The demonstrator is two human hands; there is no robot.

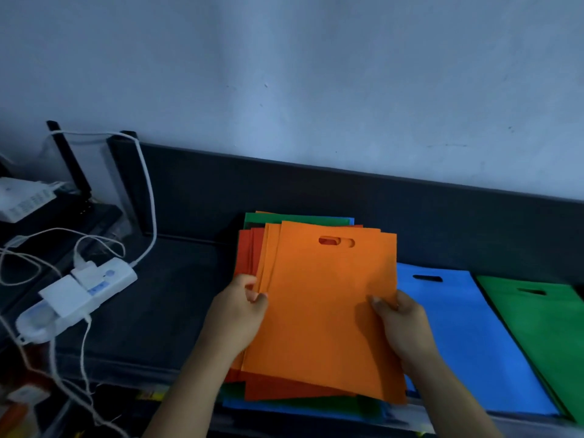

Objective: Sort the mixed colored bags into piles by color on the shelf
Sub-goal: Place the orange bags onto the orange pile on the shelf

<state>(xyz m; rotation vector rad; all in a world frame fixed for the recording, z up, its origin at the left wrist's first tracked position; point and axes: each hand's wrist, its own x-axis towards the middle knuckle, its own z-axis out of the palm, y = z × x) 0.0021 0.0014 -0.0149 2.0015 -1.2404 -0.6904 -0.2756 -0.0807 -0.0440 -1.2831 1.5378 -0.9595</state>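
Now both hands' fingers pinch orange bag [322, 298], left hand [237, 314] left edge, right hand [401, 324] right

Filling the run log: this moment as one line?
left hand: holds mixed stack | right hand: pinches orange bag | sorted: blue bag, green bag

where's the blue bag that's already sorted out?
Head view, right of centre: the blue bag lies flat on the shelf, between the mixed stack and the green bag.
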